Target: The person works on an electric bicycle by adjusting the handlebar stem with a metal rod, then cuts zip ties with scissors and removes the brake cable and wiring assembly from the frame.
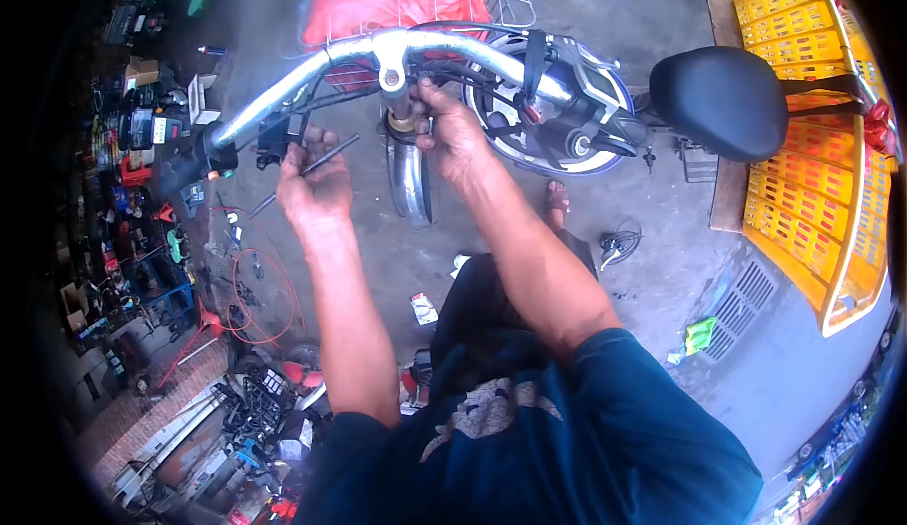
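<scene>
L hand [316, 185]: closed on 1 dark rod [347, 145]
R hand [453, 133]: fingers at stem [398, 103], under bar [293, 83]; can't tell if gripping
Seat [718, 104]: blk, nr yellow crate [789, 15]

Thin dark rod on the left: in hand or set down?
In hand: the left hand holds the dark rod, whose two ends stick out on either side of it.

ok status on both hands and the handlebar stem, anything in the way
Left hand holding thin dark rod. Right hand at the stem, below chrome handlebar. Black cables close by.
</scene>
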{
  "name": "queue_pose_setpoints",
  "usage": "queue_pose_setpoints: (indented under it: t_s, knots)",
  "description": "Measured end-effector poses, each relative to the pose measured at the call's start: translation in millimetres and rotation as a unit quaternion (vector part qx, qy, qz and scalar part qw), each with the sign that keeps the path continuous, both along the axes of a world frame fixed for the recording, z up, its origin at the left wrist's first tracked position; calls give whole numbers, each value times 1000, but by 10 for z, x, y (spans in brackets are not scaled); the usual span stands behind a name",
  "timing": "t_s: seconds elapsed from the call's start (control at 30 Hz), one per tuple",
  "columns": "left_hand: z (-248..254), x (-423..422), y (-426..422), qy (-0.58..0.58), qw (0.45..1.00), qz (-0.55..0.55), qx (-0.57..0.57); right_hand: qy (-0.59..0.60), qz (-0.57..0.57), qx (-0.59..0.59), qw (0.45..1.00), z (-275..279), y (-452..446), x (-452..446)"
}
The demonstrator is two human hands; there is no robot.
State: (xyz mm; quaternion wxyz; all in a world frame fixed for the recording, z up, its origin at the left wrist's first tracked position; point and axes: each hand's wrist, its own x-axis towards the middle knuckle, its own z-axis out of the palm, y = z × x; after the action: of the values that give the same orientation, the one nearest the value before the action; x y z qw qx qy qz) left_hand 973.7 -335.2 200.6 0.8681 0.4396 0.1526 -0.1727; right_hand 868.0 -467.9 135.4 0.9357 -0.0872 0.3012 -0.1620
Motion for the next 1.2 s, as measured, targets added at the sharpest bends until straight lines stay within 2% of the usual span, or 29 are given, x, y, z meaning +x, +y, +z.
queue_pose_setpoints:
  t_s: [0.03, 0.07, 0.17, 0.2, 0.33, 0.47, 0.57, 0.6, 0.7, 0.8, 0.87, 0.97, 1.0, 1.2]
  knots:
    - [25, 7, -7, 0, 1000, 12, 9, 7, 10, -12, 1000, 40, -43, -9]
    - [9, 54, 4, 8, 1000, 24, 4, 58, 19, -80, 995, 225, -76, -69]
    - [-45, 212, 37, 17, 998, 49, -19, 62, 36, -114, 991, 221, -131, -57]
    - [-36, 229, 33, 11, 999, 44, -27, 60, 85, -181, 978, 233, -157, -83]
    - [-8, 265, -47, 16, 998, 57, -24, 22, 120, -66, 990, -8, -213, 2]
    - [-195, 356, 1, 66, 997, 7, -24, 16, 15, 48, 999, -101, -74, 9]
    - [-255, 434, 156, 94, 991, -29, -96, 27, -37, 99, 994, -162, -39, 82]
    - [-216, 398, 136, 87, 993, -15, -83, 48, -53, 117, 991, -105, -55, 77]
    - [-57, 287, 46, 62, 997, 22, -44, -26, -32, 156, 987, -92, -141, 53]
    - [-31, 212, 55, 55, 997, 47, -5, -56, -15, 162, 985, -192, -162, 84]
    - [-28, 199, 45, 72, 996, 59, 11, -121, 5, 183, 976, -279, -205, 65]
    - [-53, 193, 108, 35, 999, -15, -17, -158, 15, 202, 966, -335, -218, 85]
    - [-56, 211, 127, 41, 999, -10, -16, -160, 14, 207, 965, -325, -216, 82]
    - [41, 249, 44, 30, 999, 29, 6, -69, -49, 56, 995, 0, -83, -13]
